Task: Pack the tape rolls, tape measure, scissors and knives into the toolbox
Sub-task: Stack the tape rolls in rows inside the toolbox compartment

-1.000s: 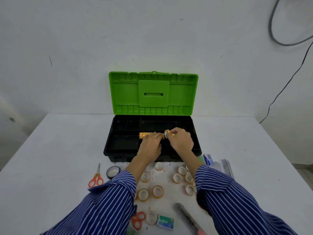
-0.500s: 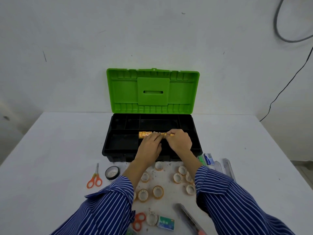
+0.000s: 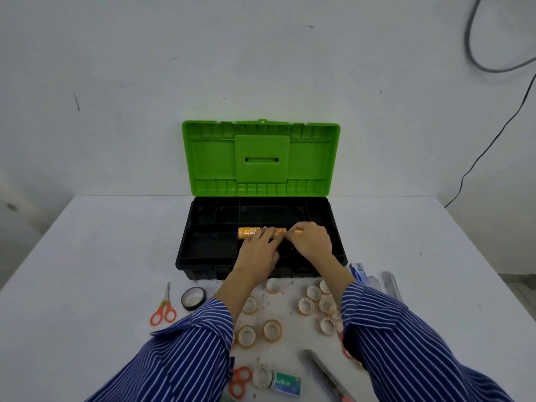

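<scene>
The toolbox (image 3: 203, 264) stands open on the table, black base, green lid (image 3: 261, 159) upright at the back. A row of orange tape rolls (image 3: 248, 232) lies on edge in a middle compartment. My left hand (image 3: 259, 250) rests its fingers on that row. My right hand (image 3: 311, 240) pinches a small orange tape roll (image 3: 298, 232) at the row's right end. Several loose tape rolls (image 3: 272, 330) lie on the table in front of the box. Orange scissors (image 3: 164, 310) lie left, a second pair (image 3: 239, 381) near my left sleeve, a knife (image 3: 324, 372) lower right.
A black tape roll (image 3: 193, 298) sits beside the left scissors. A green staple box (image 3: 287, 382) and a white roll (image 3: 262, 377) lie near the front edge. Clear cases (image 3: 391, 285) and a blue packet (image 3: 358, 271) lie right of the box. A white wall stands behind.
My right hand has brought its tape roll down against the right end of the row; my left hand stays on the row. The view has shifted slightly.
</scene>
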